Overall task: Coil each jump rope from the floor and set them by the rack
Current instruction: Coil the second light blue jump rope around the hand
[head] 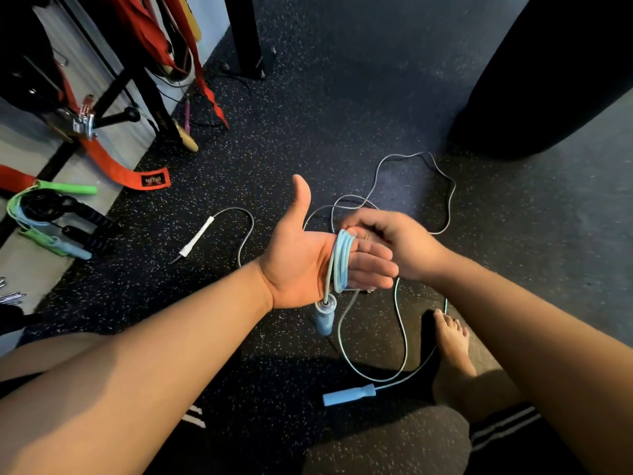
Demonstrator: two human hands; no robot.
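Coiled ropes (44, 221) lie by the rack (156, 101), the right hand (387, 241) pinches the blue rope (342, 258), partly wound round the flat, straight-fingered left hand (305, 262), and the white-handled rope (197, 236) waits untouched.

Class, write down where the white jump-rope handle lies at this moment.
In the head view the white handle lies on the speckled floor, left of centre, between the left hand and the coiled ropes.

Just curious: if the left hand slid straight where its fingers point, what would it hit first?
The right hand, probably: it is curled on the blue jump rope at the fingertips of the left hand.
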